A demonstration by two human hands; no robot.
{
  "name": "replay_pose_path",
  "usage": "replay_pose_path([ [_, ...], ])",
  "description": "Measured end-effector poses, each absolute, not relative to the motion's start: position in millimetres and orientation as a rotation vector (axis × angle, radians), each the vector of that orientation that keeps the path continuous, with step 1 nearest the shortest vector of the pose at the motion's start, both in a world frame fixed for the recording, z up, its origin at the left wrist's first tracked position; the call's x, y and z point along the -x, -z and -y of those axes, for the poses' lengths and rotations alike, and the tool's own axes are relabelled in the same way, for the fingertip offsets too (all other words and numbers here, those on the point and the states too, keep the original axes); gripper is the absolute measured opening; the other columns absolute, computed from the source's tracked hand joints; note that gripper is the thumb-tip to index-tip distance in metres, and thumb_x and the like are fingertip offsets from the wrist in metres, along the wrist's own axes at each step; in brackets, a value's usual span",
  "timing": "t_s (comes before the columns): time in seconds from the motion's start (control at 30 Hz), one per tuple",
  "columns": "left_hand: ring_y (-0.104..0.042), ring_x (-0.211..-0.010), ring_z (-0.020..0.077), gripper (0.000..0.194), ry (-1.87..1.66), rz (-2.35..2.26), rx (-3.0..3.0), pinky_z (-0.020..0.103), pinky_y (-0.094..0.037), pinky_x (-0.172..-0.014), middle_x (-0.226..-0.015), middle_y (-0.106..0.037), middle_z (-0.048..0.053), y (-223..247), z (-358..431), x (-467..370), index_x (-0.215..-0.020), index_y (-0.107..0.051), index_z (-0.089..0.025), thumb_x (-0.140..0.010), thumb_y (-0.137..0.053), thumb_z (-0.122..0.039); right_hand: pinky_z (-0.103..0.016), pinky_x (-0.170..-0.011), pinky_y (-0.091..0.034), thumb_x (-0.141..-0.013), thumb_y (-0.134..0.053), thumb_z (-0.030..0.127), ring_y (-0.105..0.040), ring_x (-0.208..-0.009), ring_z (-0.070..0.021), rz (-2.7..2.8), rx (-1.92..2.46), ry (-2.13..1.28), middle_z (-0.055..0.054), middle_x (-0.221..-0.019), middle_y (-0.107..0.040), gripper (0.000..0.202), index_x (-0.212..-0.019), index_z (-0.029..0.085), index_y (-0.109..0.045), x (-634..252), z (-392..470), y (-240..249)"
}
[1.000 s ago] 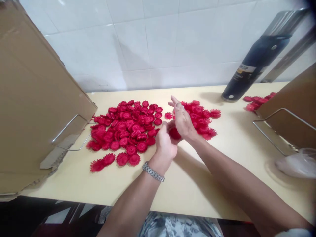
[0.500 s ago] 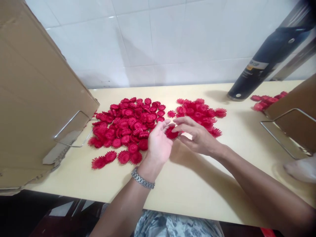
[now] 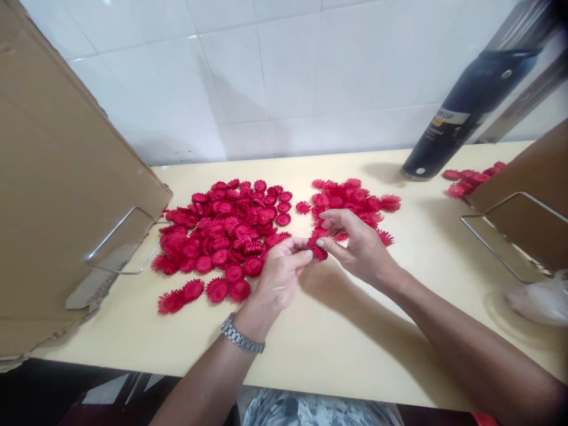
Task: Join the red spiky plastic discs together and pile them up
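Observation:
My left hand [image 3: 281,269] pinches a red paper-like flower disc [image 3: 318,251] with toothed edges, between its thumb and fingers, just above the table. The thumb of my right hand [image 3: 350,239] touches the upper side of that disc. The right fingers are curved and held apart from the thumb, with a gap between. A large pile of similar red flower discs [image 3: 222,225] lies to the left of my hands. Behind my right hand spreads a smaller heap of red flower pieces [image 3: 355,198], partly covered by the hand.
Cardboard boxes stand at the left [image 3: 66,177] and right [image 3: 528,189], each near a bent wire frame [image 3: 119,239]. A dark blue bottle [image 3: 457,118] stands at the back right. More red pieces [image 3: 473,180] lie beside the right box. A tiled wall [image 3: 284,71] closes off the pale table [image 3: 310,349].
My left hand has turned from palm-up, with the disc lying at its fingers, to a thumb-and-finger pinch. The disc is tilted and slightly lower. My right thumb has come onto it.

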State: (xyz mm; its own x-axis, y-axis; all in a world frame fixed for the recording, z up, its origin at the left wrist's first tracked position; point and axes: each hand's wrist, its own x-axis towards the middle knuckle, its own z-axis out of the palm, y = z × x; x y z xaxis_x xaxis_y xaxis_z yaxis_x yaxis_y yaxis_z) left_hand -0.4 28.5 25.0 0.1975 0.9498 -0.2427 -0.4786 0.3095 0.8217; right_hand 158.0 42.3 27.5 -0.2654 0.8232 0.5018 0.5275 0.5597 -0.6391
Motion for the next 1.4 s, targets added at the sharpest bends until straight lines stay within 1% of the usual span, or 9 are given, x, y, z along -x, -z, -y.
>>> replay_pose_path([
  [0.07,-0.054,-0.061,0.0090,0.011,-1.133,-0.866,-0.646,0.025,-0.042,-0.069,-0.063,-0.058,-0.001,-20.0,-28.5,-2.1,-0.066,-0.063,-0.013,-0.058,-0.069,-0.008,-0.029,-0.060,-0.047,-0.085,-0.056,0.032,-0.056,-0.071,-0.0164,1.950,1.117,-0.434,-0.005,-0.080,-0.058,0.013,-0.092,0.020,-0.057,-155.9,-39.1,-23.6],
  [0.2,-0.054,-0.071,0.0099,0.006,-1.238,-0.915,-0.773,0.023,-0.041,-0.073,-0.072,-0.060,0.000,-11.8,-28.7,-3.7,-0.063,-0.064,-0.014,-0.060,-0.068,-0.011,-0.025,-0.053,-0.043,-0.084,-0.056,0.031,-0.052,-0.060,-0.0132,1.991,1.072,-0.638,-0.002,-0.068,-0.056,0.018,-0.072,0.020,-0.051,-153.0,-33.4,-15.8],
  [0.37,-0.054,-0.084,0.0137,0.003,-1.213,-0.902,-0.962,0.024,-0.040,-0.076,-0.087,-0.061,0.002,-8.5,-28.0,-1.7,-0.064,-0.065,-0.016,-0.065,-0.064,-0.013,-0.025,-0.052,-0.040,-0.085,-0.052,0.024,-0.049,-0.059,-0.0127,2.035,1.032,-0.577,-0.001,-0.066,-0.053,0.014,-0.072,0.020,-0.046,-151.9,-30.3,-10.0],
  [0.57,-0.051,-0.075,0.0118,0.007,-1.197,-0.880,-0.995,0.022,-0.038,-0.071,-0.077,-0.057,0.000,-9.2,-26.4,1.5,-0.062,-0.061,-0.017,-0.065,-0.065,-0.012,-0.023,-0.047,-0.030,-0.080,-0.046,0.011,-0.041,-0.053,-0.0107,2.135,0.978,-0.436,0.001,-0.062,-0.046,0.013,-0.071,0.020,-0.044,-153.6,-29.4,-10.2],
  [0.8,-0.046,-0.068,0.0111,0.003,-1.081,-0.843,-1.122,0.023,-0.035,-0.064,-0.074,-0.055,0.000,-11.2,-22.5,8.0,-0.071,-0.060,-0.016,-0.072,-0.062,-0.018,-0.022,-0.048,-0.029,-0.075,-0.043,0.006,-0.041,-0.052,-0.0100,2.124,0.979,-0.503,0.001,-0.058,-0.048,0.016,-0.066,0.018,-0.047,-154.0,-27.4,-14.1],
  [1.0,-0.051,-0.076,0.0124,0.009,-1.103,-0.720,-0.954,0.024,-0.038,-0.073,-0.079,-0.057,0.001,-9.4,-24.8,7.1,-0.062,-0.060,-0.014,-0.065,-0.068,-0.015,-0.023,-0.050,-0.034,-0.071,-0.043,0.009,-0.044,-0.053,-0.0107,1.964,1.054,-0.895,0.000,-0.059,-0.052,0.011,-0.068,0.017,-0.050,-155.9,-23.8,-25.2],
  [1.1,-0.051,-0.073,0.0114,0.009,-1.112,-0.671,-0.885,0.024,-0.040,-0.074,-0.077,-0.057,0.001,-8.4,-26.2,6.7,-0.063,-0.062,-0.014,-0.068,-0.067,-0.018,-0.024,-0.052,-0.036,-0.071,-0.043,0.010,-0.047,-0.056,-0.0114,1.949,1.034,-0.977,-0.001,-0.062,-0.054,0.010,-0.068,0.017,-0.049,-156.8,-23.6,-27.8],
  [1.27,-0.052,-0.065,0.0093,0.016,-1.190,-0.765,-0.938,0.021,-0.042,-0.062,-0.072,-0.057,0.000,-8.1,-26.1,3.0,-0.074,-0.058,-0.015,-0.064,-0.071,-0.014,-0.024,-0.053,-0.037,-0.071,-0.044,0.009,-0.049,-0.057,-0.0114,2.007,0.999,-0.967,-0.002,-0.065,-0.056,0.011,-0.067,0.016,-0.051,-157.0,-24.0,-26.9],
  [1.4,-0.052,-0.063,0.0082,0.021,-1.301,-0.878,-0.967,0.019,-0.042,-0.056,-0.074,-0.056,-0.002,-9.2,-24.2,0.2,-0.079,-0.054,-0.017,-0.065,-0.067,-0.010,-0.025,-0.056,-0.041,-0.080,-0.049,0.023,-0.052,-0.062,-0.0131,1.899,1.016,-1.130,-0.003,-0.068,-0.058,0.012,-0.074,0.015,-0.055,-156.6,-24.7,-28.3],
])
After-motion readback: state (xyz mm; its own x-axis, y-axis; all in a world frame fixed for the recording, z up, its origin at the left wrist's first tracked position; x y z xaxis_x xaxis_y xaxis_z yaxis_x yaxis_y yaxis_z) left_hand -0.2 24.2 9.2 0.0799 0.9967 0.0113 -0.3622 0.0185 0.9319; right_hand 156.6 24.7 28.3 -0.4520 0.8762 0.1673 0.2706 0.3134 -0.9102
